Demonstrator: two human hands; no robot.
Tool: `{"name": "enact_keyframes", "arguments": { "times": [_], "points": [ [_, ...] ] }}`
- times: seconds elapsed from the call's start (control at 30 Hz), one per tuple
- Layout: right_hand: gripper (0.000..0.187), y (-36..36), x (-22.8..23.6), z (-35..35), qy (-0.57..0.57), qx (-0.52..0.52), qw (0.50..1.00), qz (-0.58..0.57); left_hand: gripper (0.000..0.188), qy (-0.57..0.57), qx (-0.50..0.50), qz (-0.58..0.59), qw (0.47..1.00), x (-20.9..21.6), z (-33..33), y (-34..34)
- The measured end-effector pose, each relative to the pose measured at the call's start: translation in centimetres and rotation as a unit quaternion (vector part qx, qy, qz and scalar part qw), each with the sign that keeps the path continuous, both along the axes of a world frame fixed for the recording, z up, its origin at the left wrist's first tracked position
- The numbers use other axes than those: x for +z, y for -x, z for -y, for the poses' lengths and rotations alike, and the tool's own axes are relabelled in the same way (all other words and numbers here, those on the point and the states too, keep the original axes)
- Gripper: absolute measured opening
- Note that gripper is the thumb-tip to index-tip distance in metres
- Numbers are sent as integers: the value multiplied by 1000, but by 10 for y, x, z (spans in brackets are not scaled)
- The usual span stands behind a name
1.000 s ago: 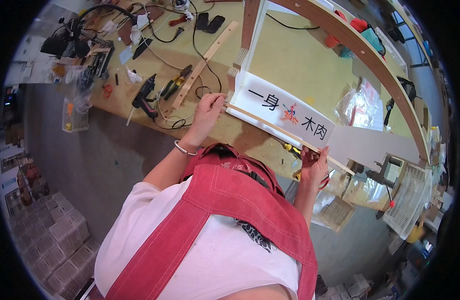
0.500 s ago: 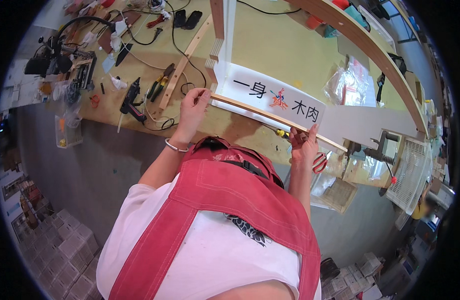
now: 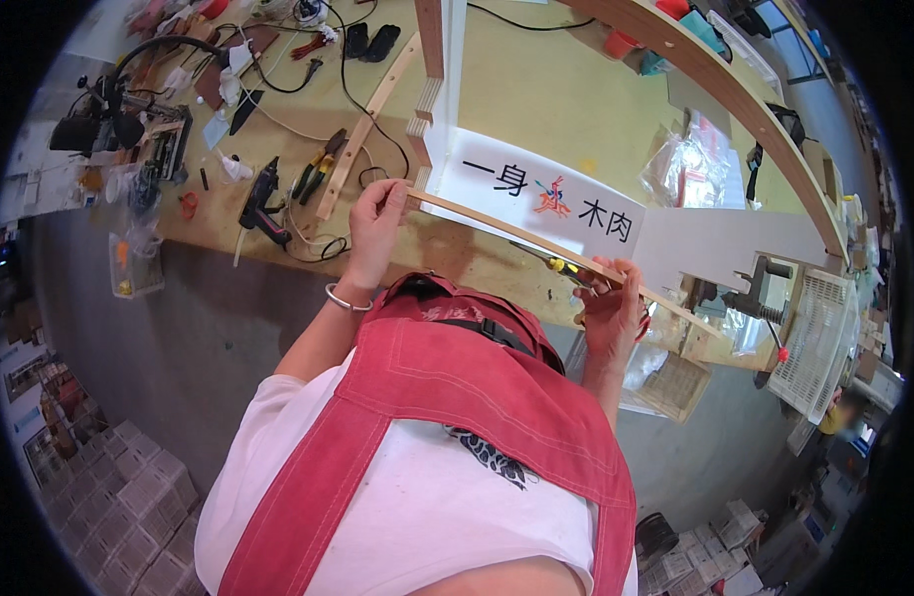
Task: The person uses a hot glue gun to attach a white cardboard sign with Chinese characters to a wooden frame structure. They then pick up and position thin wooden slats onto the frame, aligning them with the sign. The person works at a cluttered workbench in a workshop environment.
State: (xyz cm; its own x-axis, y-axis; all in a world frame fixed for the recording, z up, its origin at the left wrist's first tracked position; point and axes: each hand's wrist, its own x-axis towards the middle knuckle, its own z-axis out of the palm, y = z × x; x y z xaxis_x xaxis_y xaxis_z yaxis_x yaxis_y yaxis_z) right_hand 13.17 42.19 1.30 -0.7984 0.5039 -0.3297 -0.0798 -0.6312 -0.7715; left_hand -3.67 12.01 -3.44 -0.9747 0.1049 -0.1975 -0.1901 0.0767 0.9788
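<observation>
A thin wooden strip (image 3: 496, 225) is held between my two hands, slanting from upper left to lower right. My left hand (image 3: 377, 217) pinches its left end, beside the stepped wooden edge (image 3: 418, 129) of a frame. My right hand (image 3: 613, 310) is closed around it nearer the right end, which sticks out past the fingers. Just behind the strip stands a white panel (image 3: 576, 189) with black characters and a small coloured figure. A yellow-and-black screwdriver (image 3: 561, 266) lies by my right fingers. Red scissors handles (image 3: 643, 323) show partly behind that hand.
A curved wooden frame piece (image 3: 745, 104) arches over the table's right side. Left lie a glue gun (image 3: 264, 204), pliers (image 3: 323, 164), a long wooden bar (image 3: 372, 114) and cables. A clamp (image 3: 760, 293) and a white basket (image 3: 819, 333) are at the right edge.
The strip has shifted, its right end now farther right and nearer to me. My right hand has come slightly toward me with it; my left hand moved a little left.
</observation>
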Motion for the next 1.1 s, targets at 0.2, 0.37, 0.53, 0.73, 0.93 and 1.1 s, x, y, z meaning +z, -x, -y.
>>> {"name": "enact_keyframes", "arguments": {
  "times": [0.2,0.37,0.53,0.73,0.93,1.1],
  "points": [
    [37,-24,10,9,-16,140,984,-105,25,-77,-24,-2,997,39,-22,-23],
    [44,-38,1,14,18,128,985,-114,22,-200,-24,126,971,47,-26,-29],
    [53,-42,9,21,60,62,993,-75,22,-271,-29,161,949,45,-19,-32],
    [31,-33,-22,14,287,-113,951,14,24,-276,-46,106,954,35,-12,-25],
    [17,0,-41,-2,295,-107,950,8,24,-114,-46,-47,991,12,-4,-11],
    [18,27,-63,-9,272,-86,958,6,19,-57,1,-70,996,-5,-6,-1]
  ]
}}
